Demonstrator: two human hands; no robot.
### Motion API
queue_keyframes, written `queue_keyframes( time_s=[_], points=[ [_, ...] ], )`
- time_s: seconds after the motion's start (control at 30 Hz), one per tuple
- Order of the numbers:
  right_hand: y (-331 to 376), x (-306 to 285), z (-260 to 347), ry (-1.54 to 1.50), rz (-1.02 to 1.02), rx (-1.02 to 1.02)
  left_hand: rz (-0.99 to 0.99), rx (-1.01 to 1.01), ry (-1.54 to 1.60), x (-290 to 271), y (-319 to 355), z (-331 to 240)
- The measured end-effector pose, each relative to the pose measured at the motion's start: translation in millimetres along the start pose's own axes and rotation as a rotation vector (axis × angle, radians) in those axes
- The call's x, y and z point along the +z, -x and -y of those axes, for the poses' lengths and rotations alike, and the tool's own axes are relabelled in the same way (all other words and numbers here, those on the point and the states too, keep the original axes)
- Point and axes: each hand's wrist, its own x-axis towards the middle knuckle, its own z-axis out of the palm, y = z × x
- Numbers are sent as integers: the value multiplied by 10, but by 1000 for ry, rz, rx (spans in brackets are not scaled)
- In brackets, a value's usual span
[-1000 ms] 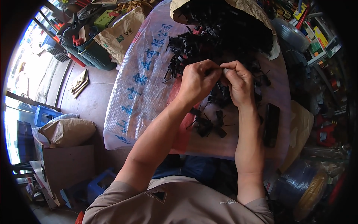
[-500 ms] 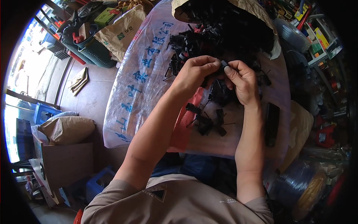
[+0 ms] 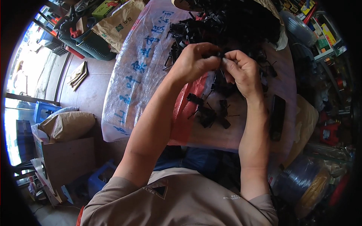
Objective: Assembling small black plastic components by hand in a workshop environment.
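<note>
Closest is a grey-brown shirt (image 3: 181,199), well on the near side of the big black pile (image 3: 241,34), and dark blue trousers (image 3: 188,158) show just past it. The near edge of the bench (image 3: 222,141) is on the near side of the pile too. A plastic sheet (image 3: 117,109) with blue writing and a red stripe covers the bench and goes under the pile. A flat black thing like a phone (image 3: 277,117) lies nearer than the pile, toward its right end. A few loose black parts (image 3: 205,115) with thin sticks poking out lie just on the near side of the pile. The left hand (image 3: 198,62) and the right hand (image 3: 243,71) are up over the near part of the pile, with their fingertips close together. Both hands pinch one small dark piece (image 3: 222,56) in front of the pile, and it is too small and dark to tell what it is. The pile is lots of black parts all mixed up, and its far side is in an open paper sack (image 3: 282,39). Farther off, left of the pile, are a fat brown bag (image 3: 68,126), a folded brown thing (image 3: 78,76) on the floor, a blue-green basket (image 3: 94,47) and a paper bag (image 3: 117,26). Right of the pile is a clear coil (image 3: 298,28).
</note>
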Motion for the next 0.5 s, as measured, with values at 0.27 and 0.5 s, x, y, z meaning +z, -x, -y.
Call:
queue_keyframes(
  time_s=[0.27, 0.5],
  points=[
    [71, 484, 24, 1321, -42, 76, -92, -109, 1171, -406, -106, 225],
    [21, 23, -44, 668, -204, -153, -298, -201, 1165, -296, -118, 85]
  ],
)
